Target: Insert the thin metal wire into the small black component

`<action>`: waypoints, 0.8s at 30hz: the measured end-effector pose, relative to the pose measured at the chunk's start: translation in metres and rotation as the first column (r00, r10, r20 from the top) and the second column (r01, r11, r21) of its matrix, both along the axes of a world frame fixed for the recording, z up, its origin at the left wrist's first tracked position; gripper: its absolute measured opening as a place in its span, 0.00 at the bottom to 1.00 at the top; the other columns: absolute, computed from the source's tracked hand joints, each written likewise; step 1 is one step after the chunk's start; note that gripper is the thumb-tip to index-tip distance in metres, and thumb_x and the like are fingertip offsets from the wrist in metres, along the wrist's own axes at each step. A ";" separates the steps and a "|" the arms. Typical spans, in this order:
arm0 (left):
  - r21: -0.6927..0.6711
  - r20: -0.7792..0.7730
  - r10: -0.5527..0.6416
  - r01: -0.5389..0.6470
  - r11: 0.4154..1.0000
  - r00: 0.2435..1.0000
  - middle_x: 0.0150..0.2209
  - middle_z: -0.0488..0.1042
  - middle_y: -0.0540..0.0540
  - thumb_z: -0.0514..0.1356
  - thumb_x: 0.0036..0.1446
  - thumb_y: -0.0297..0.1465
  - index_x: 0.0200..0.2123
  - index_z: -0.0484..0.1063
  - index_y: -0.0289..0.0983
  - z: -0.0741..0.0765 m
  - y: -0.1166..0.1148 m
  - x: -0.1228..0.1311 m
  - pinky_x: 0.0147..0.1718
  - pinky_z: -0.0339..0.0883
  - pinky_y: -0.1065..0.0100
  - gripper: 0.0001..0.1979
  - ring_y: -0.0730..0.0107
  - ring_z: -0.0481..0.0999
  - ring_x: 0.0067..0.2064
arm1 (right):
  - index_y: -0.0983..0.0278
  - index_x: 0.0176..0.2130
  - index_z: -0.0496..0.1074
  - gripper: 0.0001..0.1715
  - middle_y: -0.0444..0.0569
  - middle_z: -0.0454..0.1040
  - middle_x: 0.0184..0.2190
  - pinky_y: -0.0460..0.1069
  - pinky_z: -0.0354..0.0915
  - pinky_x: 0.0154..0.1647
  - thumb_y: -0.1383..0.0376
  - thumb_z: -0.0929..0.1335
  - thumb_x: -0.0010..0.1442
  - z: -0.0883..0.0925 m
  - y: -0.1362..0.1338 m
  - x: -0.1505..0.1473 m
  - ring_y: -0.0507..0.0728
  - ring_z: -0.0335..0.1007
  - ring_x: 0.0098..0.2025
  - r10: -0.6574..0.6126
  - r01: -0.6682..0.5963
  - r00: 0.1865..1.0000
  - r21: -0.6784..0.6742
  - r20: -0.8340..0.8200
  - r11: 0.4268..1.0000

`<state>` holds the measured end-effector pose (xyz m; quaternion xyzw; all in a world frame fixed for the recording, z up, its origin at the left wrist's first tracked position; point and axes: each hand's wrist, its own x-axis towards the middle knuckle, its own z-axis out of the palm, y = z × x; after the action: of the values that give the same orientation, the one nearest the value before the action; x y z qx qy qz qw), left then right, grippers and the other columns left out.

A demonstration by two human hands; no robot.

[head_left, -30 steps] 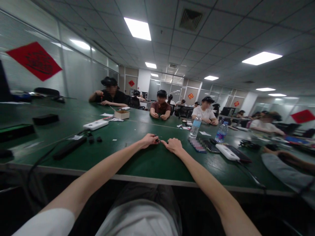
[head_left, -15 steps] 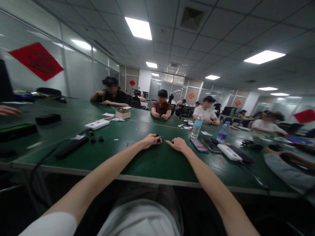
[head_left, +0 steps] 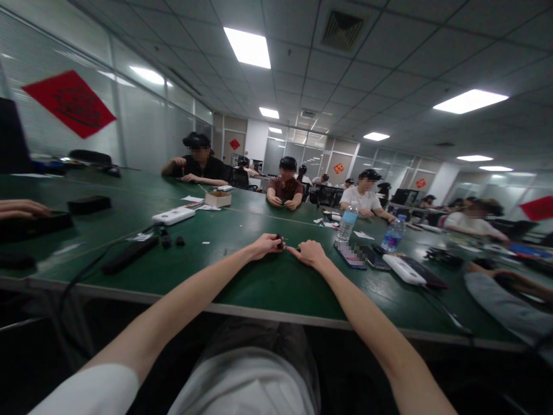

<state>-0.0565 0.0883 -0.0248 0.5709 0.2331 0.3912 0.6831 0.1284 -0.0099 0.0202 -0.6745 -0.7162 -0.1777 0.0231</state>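
Observation:
Over the green table, my left hand is closed on a small black object, too small to name. My right hand faces it from the right, with a fingertip pointing at the left hand and almost meeting it. The right hand's other fingers are curled, and a dark bit shows among them. Whether that is a held thing I cannot make out.
Right of my hands stand a water bottle and a second bottle, near a white power bank. To the left lie a white power strip, a small cardboard box and a long black box. Several people sit around.
My right hand has come slightly closer to the left one. At the far left, another person's hand has moved over a black box. My view has shifted slightly.

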 end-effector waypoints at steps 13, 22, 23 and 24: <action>-0.008 -0.006 0.037 -0.037 0.999 0.999 0.32 0.76 0.41 0.60 0.60 0.25 0.36 0.74 0.29 0.000 0.005 -0.002 0.38 0.73 0.66 0.04 0.70 0.78 0.33 | 0.71 0.47 0.77 0.48 0.69 0.74 0.46 0.55 0.64 0.48 0.37 0.51 0.62 0.010 -0.021 -0.027 0.67 0.72 0.49 -0.073 0.069 0.993 -0.039 -0.091 0.997; -0.016 -0.012 0.053 -0.054 0.998 0.998 0.29 0.76 0.42 0.59 0.61 0.26 0.33 0.72 0.29 -0.001 0.009 0.000 0.34 0.73 0.70 0.05 0.72 0.77 0.29 | 0.72 0.49 0.75 0.46 0.69 0.74 0.47 0.54 0.65 0.48 0.39 0.51 0.64 0.016 -0.032 -0.036 0.67 0.71 0.50 -0.118 0.112 0.985 -0.050 -0.129 0.992; -0.014 -0.013 0.056 -0.057 0.998 0.998 0.29 0.76 0.42 0.59 0.61 0.26 0.33 0.72 0.29 -0.001 0.009 0.001 0.33 0.73 0.71 0.06 0.72 0.77 0.29 | 0.71 0.49 0.75 0.46 0.69 0.74 0.47 0.54 0.64 0.48 0.40 0.51 0.65 0.016 -0.032 -0.037 0.67 0.71 0.51 -0.122 0.116 0.984 -0.053 -0.129 0.992; -0.013 -0.015 0.059 -0.059 0.998 0.998 0.29 0.76 0.42 0.59 0.61 0.26 0.33 0.72 0.29 -0.001 0.008 0.001 0.33 0.73 0.71 0.06 0.72 0.77 0.29 | 0.71 0.49 0.75 0.45 0.69 0.74 0.47 0.54 0.64 0.48 0.40 0.51 0.65 0.017 -0.033 -0.038 0.68 0.71 0.51 -0.125 0.118 0.984 -0.057 -0.129 0.991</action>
<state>-0.0557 0.0968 -0.0258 0.5622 0.2576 0.4054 0.6733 0.0907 -0.0429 0.0370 -0.7276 -0.6748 -0.1159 0.0431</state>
